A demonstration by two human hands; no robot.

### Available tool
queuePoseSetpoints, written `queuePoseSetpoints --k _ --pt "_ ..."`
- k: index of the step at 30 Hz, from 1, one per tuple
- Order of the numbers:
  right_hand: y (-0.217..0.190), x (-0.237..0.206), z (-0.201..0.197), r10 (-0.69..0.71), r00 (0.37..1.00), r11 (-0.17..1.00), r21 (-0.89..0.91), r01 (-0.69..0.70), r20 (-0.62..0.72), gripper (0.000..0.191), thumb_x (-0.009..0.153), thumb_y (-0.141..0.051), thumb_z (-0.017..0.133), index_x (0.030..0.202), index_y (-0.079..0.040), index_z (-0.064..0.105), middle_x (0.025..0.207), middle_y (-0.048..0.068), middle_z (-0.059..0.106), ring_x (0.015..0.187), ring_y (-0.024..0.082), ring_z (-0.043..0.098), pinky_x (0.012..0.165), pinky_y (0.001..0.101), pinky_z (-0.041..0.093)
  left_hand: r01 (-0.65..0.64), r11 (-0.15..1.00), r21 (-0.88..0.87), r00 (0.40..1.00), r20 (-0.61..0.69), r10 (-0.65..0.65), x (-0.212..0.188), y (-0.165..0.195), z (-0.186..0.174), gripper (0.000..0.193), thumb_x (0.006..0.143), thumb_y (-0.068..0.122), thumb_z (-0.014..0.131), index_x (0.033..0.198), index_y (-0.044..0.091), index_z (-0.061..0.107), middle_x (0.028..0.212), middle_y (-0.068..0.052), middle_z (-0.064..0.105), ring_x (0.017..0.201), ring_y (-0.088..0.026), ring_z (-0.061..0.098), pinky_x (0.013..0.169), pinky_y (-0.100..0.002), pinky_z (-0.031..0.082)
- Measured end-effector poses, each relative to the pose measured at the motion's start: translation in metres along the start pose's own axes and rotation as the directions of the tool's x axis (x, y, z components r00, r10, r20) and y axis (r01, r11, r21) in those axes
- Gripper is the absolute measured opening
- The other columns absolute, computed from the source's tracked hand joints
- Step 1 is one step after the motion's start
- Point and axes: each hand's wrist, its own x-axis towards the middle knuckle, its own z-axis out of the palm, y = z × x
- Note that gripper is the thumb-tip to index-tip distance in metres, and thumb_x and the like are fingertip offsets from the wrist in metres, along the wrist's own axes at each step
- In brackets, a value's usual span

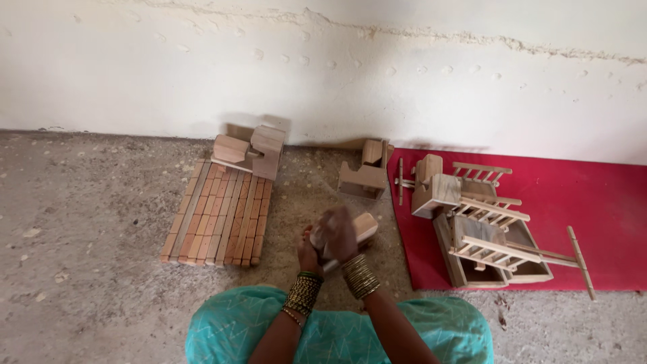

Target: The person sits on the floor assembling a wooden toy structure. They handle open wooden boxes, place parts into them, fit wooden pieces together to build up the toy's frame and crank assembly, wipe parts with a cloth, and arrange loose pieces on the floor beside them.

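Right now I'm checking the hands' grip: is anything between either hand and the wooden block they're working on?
Nothing visible is in the way. The right hand, blurred, lies over the wooden block, and the left hand grips it from below. The block's far end juts out bare. Whether a cloth or paper is under the right palm cannot be told.

The slats (219, 216) lie left on the floor (87, 222), a block piece (251, 154) at their far end; the cart parts (482, 226) lie right on the mat (600, 216). Another piece (365, 172) stands between, behind the hands' block (364, 228).
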Motion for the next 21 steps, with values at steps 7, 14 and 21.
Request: queuePoseSetpoints --k 7,14,21 --pt "-0.004 -0.051 -0.008 -0.502 0.865 0.853 -0.152 0.499 0.020 0.029 0.091 -0.013 0.068 0.118 -0.002 0.069 0.133 0.017 0.065 0.133 0.038 0.056 0.118 0.0530 0.038 0.138 0.956 -0.260 0.985 0.137 -0.105 -0.004 0.012 -0.008 0.048 0.108 0.039 0.044 0.138 0.005 0.058 0.128 -0.013 0.067 0.110 -0.024 0.069 0.088 -0.040 0.063" --pt "-0.007 0.004 0.000 0.166 0.892 0.868 -0.491 0.070 0.420 0.020 0.100 -0.023 0.060 0.111 -0.010 0.069 0.138 0.013 0.062 0.139 0.029 0.051 0.130 0.0467 0.029 -0.001 0.987 -0.159 0.970 0.241 0.040 -0.003 0.011 -0.009 0.046 0.114 0.039 0.045 0.140 0.005 0.063 0.109 -0.013 0.067 0.086 -0.020 0.062 0.069 -0.038 0.054" --pt "-0.018 -0.060 -0.005 -0.444 0.896 0.862 -0.271 0.428 0.004 0.045 0.094 -0.016 0.065 0.137 -0.002 0.060 0.140 0.022 0.062 0.138 0.037 0.050 0.118 0.0530 0.034 -0.008 0.902 0.431 0.997 0.071 -0.024 0.008 0.018 -0.011 0.052 0.111 0.042 0.040 0.130 -0.001 0.065 0.106 -0.014 0.071 0.089 -0.025 0.071 0.079 -0.043 0.059"
